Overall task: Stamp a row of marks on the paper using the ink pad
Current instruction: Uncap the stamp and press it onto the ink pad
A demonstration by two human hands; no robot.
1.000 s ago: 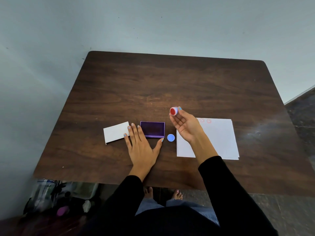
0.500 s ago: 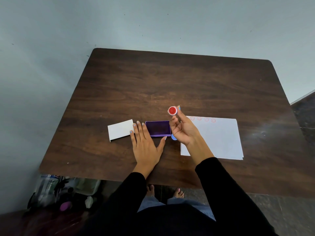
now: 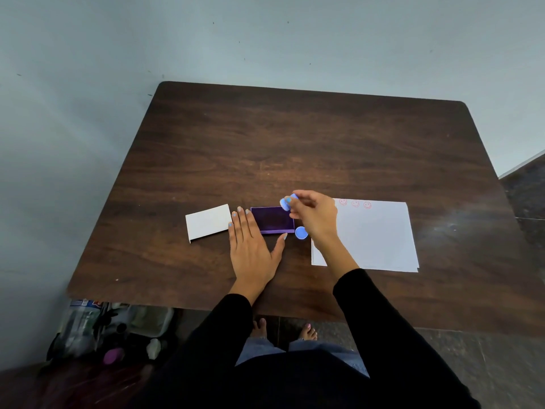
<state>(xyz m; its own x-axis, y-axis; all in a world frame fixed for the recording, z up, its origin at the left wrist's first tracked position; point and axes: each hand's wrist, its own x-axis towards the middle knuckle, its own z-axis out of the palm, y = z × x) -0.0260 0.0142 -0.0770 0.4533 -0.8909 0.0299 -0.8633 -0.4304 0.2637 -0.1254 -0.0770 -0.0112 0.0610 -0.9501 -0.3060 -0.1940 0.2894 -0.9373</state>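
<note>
A small round blue stamp point(image 3: 285, 204) is pinched in the fingertips of my right hand point(image 3: 315, 218), hovering just over the right far corner of the open purple ink pad point(image 3: 272, 219). My left hand point(image 3: 250, 246) lies flat on the table, fingers spread, touching the pad's left side. A round blue cap point(image 3: 301, 232) rests on the table right of the pad, partly under my right hand. The white paper point(image 3: 374, 237) lies to the right, with a row of red smiley marks point(image 3: 355, 203) along its far edge.
A white box lid point(image 3: 208, 222) lies left of the ink pad. The dark wooden table point(image 3: 295, 149) stands against a grey wall. Bottles and clutter point(image 3: 97, 329) sit on the floor under the table's left front corner.
My right hand has turned over, so the stamp's red face no longer points up, and it has dropped toward the ink pad. The left hand has stayed beside the pad.
</note>
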